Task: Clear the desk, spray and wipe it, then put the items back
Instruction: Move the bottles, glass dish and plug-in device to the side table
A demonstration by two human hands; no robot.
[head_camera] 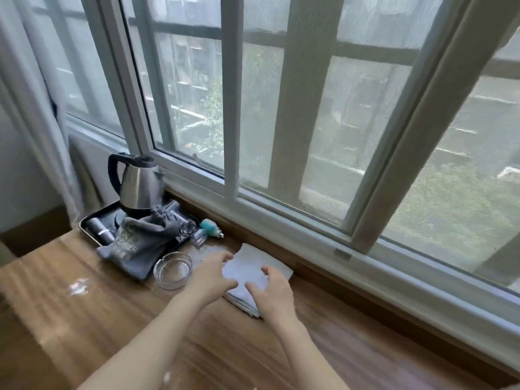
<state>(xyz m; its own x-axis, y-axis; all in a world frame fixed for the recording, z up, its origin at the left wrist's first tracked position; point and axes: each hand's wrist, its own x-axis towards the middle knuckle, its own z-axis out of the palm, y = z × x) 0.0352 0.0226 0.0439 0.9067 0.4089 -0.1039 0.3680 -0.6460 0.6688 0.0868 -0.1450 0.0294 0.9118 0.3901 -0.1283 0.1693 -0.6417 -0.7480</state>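
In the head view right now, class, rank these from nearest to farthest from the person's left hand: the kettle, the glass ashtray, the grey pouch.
From the left hand:
1. Glass ashtray, just to its left on the desk.
2. Grey pouch, beyond the ashtray, draped over the tray's edge.
3. Kettle, farthest, standing at the back of the tray by the window.

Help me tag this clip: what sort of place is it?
Probably a hotel room: a kettle on a tray, a glass ashtray and a wooden desk under a window.

Soft daylight through the window (281, 108), glare on the desk (78, 287), motion blur, wide-angle edge bending
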